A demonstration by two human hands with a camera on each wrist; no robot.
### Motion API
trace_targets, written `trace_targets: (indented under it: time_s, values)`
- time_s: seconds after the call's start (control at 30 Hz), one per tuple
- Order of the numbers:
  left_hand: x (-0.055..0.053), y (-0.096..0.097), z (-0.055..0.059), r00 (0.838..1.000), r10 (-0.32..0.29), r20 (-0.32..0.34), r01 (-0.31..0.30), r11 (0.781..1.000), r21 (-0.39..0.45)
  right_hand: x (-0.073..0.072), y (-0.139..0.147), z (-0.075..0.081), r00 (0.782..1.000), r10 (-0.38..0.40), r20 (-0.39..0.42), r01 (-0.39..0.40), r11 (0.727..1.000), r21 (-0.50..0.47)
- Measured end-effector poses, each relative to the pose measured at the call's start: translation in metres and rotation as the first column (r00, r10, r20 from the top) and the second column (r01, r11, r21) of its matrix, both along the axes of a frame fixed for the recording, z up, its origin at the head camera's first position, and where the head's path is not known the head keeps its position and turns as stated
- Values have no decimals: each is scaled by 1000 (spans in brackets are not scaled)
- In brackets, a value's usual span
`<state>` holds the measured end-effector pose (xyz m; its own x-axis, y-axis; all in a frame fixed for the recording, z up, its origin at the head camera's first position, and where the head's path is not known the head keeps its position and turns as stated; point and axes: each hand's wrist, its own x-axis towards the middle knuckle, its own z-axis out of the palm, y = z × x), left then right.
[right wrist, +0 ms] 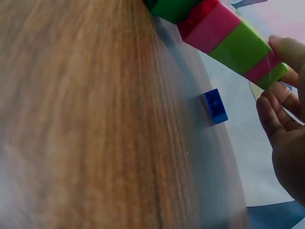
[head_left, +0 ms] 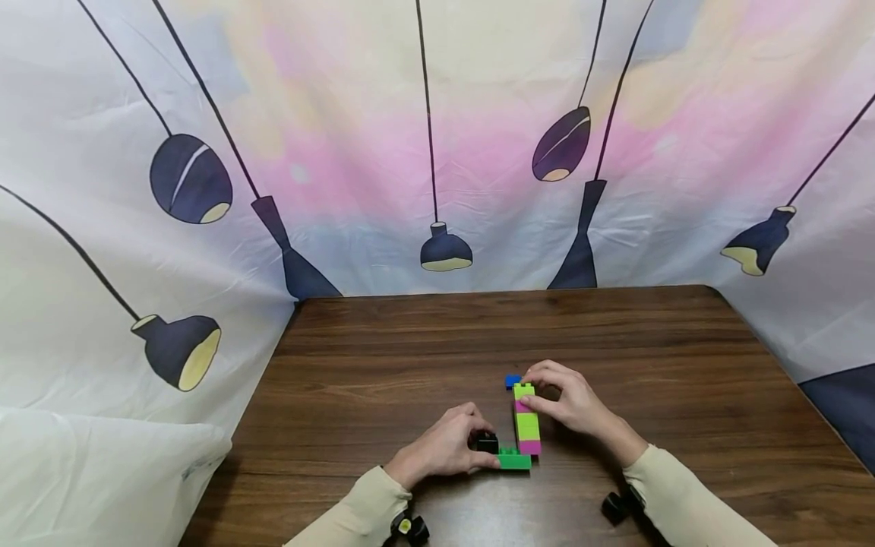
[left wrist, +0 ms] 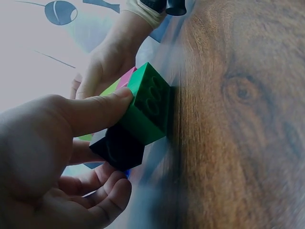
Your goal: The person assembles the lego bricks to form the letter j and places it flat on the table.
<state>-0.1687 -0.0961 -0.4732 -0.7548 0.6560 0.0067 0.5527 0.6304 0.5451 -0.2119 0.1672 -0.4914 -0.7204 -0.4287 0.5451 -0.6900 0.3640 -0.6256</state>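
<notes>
A column of lime and pink toy building bricks (head_left: 527,425) meets the right end of a green brick (head_left: 516,462). My left hand (head_left: 447,444) grips the near end of this build, its thumb pressed on the green brick and its fingers behind a black brick (head_left: 488,442). In the left wrist view the thumb (left wrist: 102,109) lies across the green brick's edge. My right hand (head_left: 570,395) pinches the column's lime end between thumb and fingers, as the right wrist view also shows. A small blue brick (right wrist: 216,106) lies apart on the table, close to the right fingertips in the head view.
The brown wood-grain table (head_left: 383,342) carries the bricks. A cloth (head_left: 492,68) printed with hanging lamps stands behind it and along its sides. White fabric (head_left: 102,479) bulges at the left edge. Dark devices (head_left: 615,507) are strapped at both wrists.
</notes>
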Motion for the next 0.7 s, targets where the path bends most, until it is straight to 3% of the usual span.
trace_targets:
  time_s: [0.3,0.7]
  values:
    - [-2,-2,0,1000,-16,20,17,1000,-5,-7,3,-5,997,2,76,-6,999,52]
    - [-2,-3,-1,999,-25,-33,25,1000,-3,-9,1,-8,987,-40,157,17,989,146]
